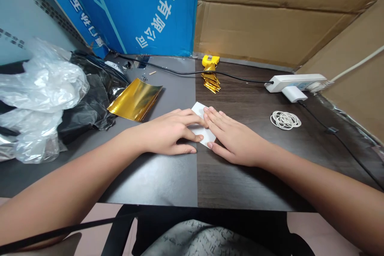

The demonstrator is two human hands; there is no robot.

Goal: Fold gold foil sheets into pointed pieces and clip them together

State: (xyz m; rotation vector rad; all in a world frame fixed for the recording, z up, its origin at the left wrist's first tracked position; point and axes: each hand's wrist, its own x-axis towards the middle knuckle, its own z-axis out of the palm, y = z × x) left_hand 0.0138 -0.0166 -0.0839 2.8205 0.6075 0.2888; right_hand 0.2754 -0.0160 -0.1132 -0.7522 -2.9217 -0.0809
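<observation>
A small folded piece of white paper (198, 109) lies on the table at the seam between its grey and dark wood halves. My left hand (177, 130) rests on its left side, fingers stretched out and a fingertip pressing near the middle. From the right, my right hand (231, 134) lies flat with its fingertips on the paper's right edge. Both hands cover part of the sheet. Left of them sits a stack of gold foil paper (135, 99). Behind the hands is a fanned pile of folded gold foil pieces (211, 80).
Near the folded pieces stands a yellow object (210, 61), perhaps a tape measure. A black cable (180, 73) runs across to a white power strip (295, 81) at right. White rubber bands (285, 120) lie nearby. Plastic bags (42, 84) crowd the left. Cardboard (270, 28) walls the back.
</observation>
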